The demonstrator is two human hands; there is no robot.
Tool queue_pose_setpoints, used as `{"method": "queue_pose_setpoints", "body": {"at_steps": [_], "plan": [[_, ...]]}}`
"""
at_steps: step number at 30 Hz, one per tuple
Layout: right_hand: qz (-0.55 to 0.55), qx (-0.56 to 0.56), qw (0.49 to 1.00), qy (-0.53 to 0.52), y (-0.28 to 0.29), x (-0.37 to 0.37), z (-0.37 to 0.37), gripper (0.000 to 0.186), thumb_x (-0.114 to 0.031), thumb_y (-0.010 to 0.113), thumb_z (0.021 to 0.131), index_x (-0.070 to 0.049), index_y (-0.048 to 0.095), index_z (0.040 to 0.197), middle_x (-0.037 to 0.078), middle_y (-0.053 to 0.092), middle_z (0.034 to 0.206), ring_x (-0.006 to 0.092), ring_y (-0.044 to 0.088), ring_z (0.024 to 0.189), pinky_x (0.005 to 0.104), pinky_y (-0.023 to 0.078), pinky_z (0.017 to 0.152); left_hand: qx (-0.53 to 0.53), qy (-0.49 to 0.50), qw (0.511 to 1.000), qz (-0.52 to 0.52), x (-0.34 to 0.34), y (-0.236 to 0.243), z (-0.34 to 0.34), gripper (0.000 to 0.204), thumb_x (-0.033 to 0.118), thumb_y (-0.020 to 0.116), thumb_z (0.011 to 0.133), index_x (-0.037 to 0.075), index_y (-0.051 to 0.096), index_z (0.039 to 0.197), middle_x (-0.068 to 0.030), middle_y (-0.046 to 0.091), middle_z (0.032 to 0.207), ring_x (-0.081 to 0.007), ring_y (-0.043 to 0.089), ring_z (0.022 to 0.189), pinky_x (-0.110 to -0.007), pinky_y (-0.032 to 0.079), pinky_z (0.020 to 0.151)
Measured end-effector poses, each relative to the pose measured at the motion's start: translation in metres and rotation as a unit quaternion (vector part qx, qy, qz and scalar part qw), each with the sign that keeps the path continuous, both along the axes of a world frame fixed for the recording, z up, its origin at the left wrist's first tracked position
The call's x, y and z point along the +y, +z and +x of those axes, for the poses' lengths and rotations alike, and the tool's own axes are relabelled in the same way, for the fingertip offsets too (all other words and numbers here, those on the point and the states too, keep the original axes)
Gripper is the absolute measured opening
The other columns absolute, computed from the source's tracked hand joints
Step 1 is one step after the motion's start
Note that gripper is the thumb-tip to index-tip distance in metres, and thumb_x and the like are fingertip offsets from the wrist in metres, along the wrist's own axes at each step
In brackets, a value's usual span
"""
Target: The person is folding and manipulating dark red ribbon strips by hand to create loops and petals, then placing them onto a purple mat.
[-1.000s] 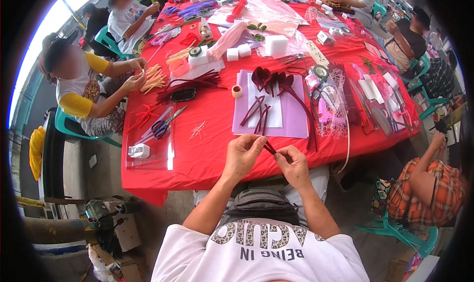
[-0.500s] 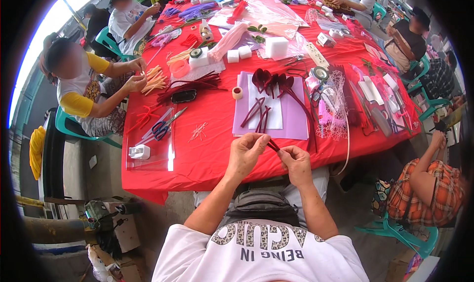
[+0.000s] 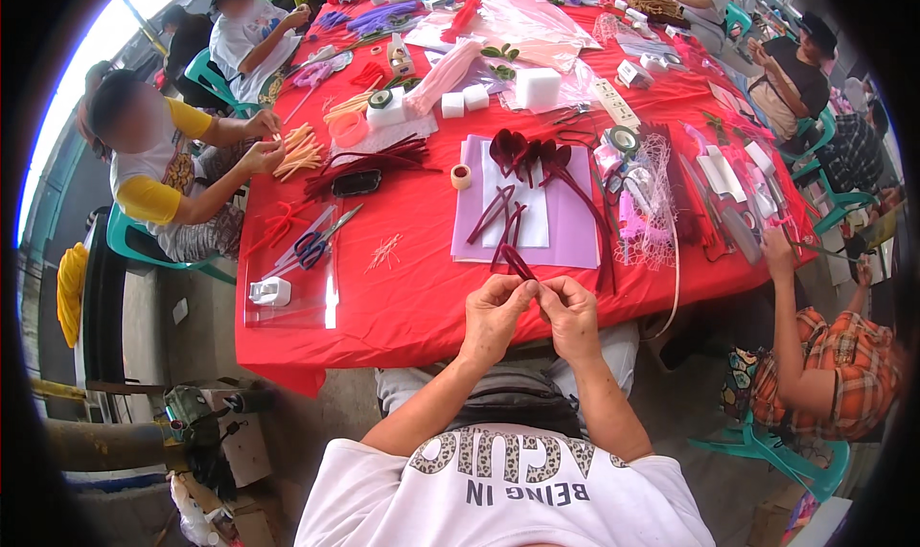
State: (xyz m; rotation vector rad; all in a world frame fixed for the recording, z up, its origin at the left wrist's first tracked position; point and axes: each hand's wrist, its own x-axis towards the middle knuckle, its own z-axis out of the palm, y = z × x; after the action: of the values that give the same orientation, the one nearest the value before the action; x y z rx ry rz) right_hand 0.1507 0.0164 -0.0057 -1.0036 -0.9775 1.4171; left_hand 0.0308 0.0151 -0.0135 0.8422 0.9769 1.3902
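Dark maroon fuzzy stems (image 3: 515, 263) are pinched between my left hand (image 3: 496, 307) and my right hand (image 3: 565, 313), whose fingertips meet at their lower end above the table's near edge. Beyond them lie purple sheets (image 3: 575, 245) with a white paper on top, carrying several maroon petal shapes (image 3: 514, 152) with trailing stems and more bent maroon stems (image 3: 481, 226). A tan tape roll (image 3: 461, 176) sits just left of the sheets.
Scissors (image 3: 311, 250) and a white dispenser (image 3: 270, 292) lie left on the red tablecloth (image 3: 402, 288); mesh (image 3: 656, 193), tape rolls and pink materials lie right. Co-workers sit along both sides, including one in yellow sleeves (image 3: 153, 197) and one in orange plaid (image 3: 848, 375).
My left hand has moved rightward and down to meet my right hand, and the held stems now point up-left. The co-worker at lower right has raised an arm toward the table.
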Motion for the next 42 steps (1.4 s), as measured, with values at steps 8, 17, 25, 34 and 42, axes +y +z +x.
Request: {"method": "queue_pose_setpoints", "body": {"at_steps": [8,17,25,34,42], "plan": [[0.020,-0.049,0.999,0.001,0.004,-0.002,-0.002,0.010,-0.009,0.056,0.088,0.000,0.057,0.084,-0.002,0.056,0.071,0.0001,0.045,0.060,0.0157,0.035,0.052,-0.050,0.008,0.999,-0.020,0.002,0.004,0.003,0.008,0.007,0.063,0.082,0.003,0.059,0.076,0.0008,0.057,0.072,-0.0058,0.051,0.065,-0.021,0.042,0.060],[0.062,-0.138,0.988,-0.019,0.002,-0.002,-0.001,0.008,-0.007,0.058,0.084,-0.001,0.057,0.080,-0.003,0.054,0.068,0.0005,0.044,0.058,0.0178,0.035,0.049,-0.017,0.014,1.000,-0.022,0.002,0.011,-0.002,0.010,0.008,0.064,0.080,0.004,0.058,0.073,0.0016,0.056,0.068,-0.0053,0.050,0.062,-0.020,0.041,0.058],[0.147,-0.206,0.967,-0.025,0.005,-0.001,0.007,0.004,-0.001,0.058,0.078,-0.001,0.056,0.075,0.000,0.051,0.066,0.0046,0.045,0.056,0.0215,0.036,0.048,0.073,-0.029,0.997,-0.023,0.002,0.010,-0.007,0.012,0.007,0.064,0.080,0.005,0.057,0.070,0.0039,0.054,0.064,-0.0023,0.046,0.059,-0.019,0.037,0.054],[0.082,-0.151,0.985,0.003,0.002,-0.004,0.009,0.001,-0.001,0.056,0.080,-0.001,0.057,0.080,0.000,0.055,0.069,0.0041,0.047,0.060,0.0201,0.038,0.053,0.069,-0.058,0.996,-0.029,0.003,0.007,-0.009,0.013,0.007,0.064,0.080,0.005,0.057,0.069,0.0028,0.055,0.065,-0.0025,0.047,0.060,-0.019,0.037,0.055],[0.069,-0.109,0.991,0.027,0.001,-0.005,0.009,0.002,-0.001,0.055,0.081,-0.001,0.057,0.082,-0.002,0.055,0.070,0.0023,0.047,0.061,0.0186,0.038,0.053,0.116,-0.043,0.992,-0.001,0.001,0.009,-0.008,0.015,0.006,0.063,0.079,0.005,0.055,0.067,0.0047,0.051,0.062,-0.0017,0.041,0.058,-0.020,0.035,0.053]]}}
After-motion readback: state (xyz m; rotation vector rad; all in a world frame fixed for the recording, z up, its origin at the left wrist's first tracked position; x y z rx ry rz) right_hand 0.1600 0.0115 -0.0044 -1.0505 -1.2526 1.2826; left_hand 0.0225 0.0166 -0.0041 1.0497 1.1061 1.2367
